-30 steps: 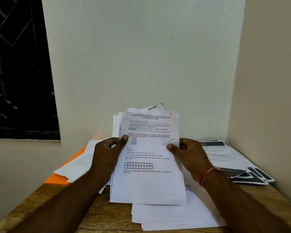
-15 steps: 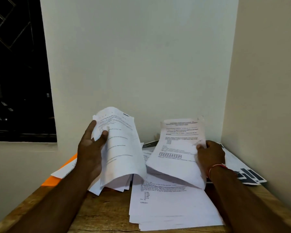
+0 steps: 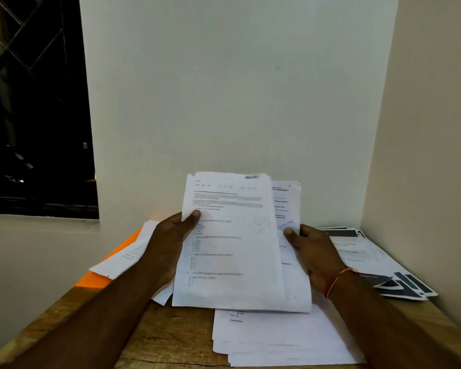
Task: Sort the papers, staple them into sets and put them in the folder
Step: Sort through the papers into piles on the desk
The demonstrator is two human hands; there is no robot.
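Holding one sheaf of papers (image 3: 232,249) upright above the wooden table (image 3: 171,334), the person uses two hands. The left hand (image 3: 171,246) grips the sheaf's left edge, thumb laid on the printed front and fingers hidden behind. The right hand (image 3: 312,251) grips the right edge the same way, thumb on the front and fingers curled behind. At least two layers show in the sheaf: a front sheet covered in lines of text, and a rear sheet (image 3: 288,201) that sticks out past it on the right. How many sheets it holds in all cannot be told.

Three more groups of paper lie on the table. One near stack (image 3: 277,339) sits flat just below the sheaf, its edges fanned so that several sheets show. One left pile (image 3: 125,254) lies beyond the left hand, resting on the single orange folder (image 3: 96,279), which lies flat at the table's left edge and is partly covered by that pile. One spread of dark-printed sheets (image 3: 370,257) lies to the right against the side wall, with several overlapping corners showing; their exact number is unclear.

One red thread band (image 3: 338,278) circles the right wrist. One dark window (image 3: 32,102) fills the upper left.
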